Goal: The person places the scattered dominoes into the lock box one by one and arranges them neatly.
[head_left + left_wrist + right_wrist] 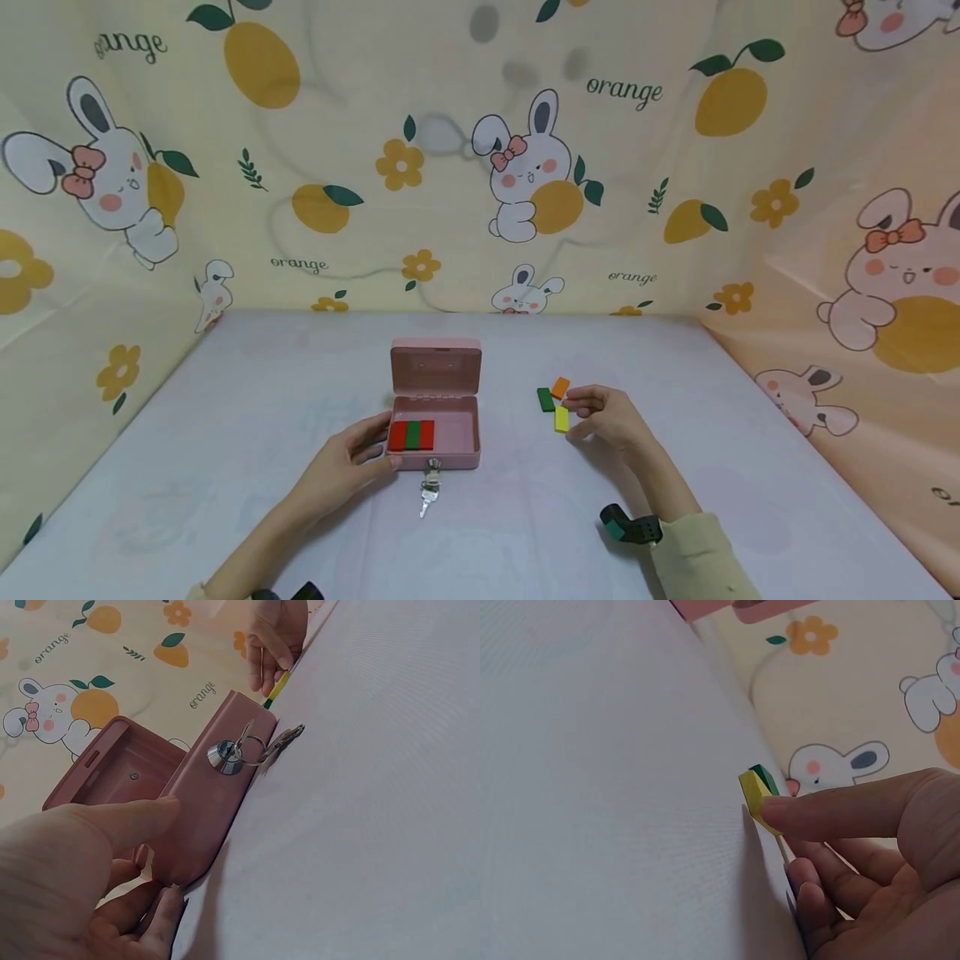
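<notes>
A pink cash box [459,460] stands with its lid raised, keys [428,497] hanging from its front lock. My left hand [347,462] grips the box's left side, thumb against the front wall and fingers around the corner. Red and green wooden blocks [412,435] lie side by side inside, at the left. Over on the right, my right hand [611,421] is beside a yellow block [561,419], thumb and fingers spread apart. In the right wrist view its thumb overlaps the yellow block [754,796]. A green block [545,400] and an orange block [560,387] lie close by.
A white cloth [517,533] covers the table. Behind it and along both sides rises a patterned curtain [450,233] with rabbits and oranges. The box's open lid [435,367] stands up at the back of the box.
</notes>
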A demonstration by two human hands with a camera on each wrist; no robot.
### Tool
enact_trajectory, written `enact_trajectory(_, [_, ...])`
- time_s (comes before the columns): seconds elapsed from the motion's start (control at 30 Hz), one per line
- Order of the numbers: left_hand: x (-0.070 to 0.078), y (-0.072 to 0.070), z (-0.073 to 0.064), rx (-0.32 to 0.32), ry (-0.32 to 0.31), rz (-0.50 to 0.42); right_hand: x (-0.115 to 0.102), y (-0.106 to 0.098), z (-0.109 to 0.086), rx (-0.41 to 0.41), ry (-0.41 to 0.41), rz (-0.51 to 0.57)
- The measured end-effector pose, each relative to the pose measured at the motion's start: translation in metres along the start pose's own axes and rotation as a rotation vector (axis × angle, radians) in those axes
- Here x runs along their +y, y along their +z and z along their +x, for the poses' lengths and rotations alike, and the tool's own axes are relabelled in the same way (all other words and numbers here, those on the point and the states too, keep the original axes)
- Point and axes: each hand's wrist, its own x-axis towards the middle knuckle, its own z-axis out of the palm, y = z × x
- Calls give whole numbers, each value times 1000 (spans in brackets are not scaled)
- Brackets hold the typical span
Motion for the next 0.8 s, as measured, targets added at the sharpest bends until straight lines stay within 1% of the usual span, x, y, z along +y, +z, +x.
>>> enact_trajectory(0.2, [0,0,1,4,10,15,2,1,2,5,-11,-26])
enact_trajectory(0.47, [-1,-2,0,1,5,25,0,7,3,7,-32,-61])
enact_trajectory(0.63, [0,-3,2,5,24,26,-3,8,1,13,-53,-86])
enact_trajectory(0.8, [-1,-1,2,11,8,18,-1,8,-1,12,-48,-104])
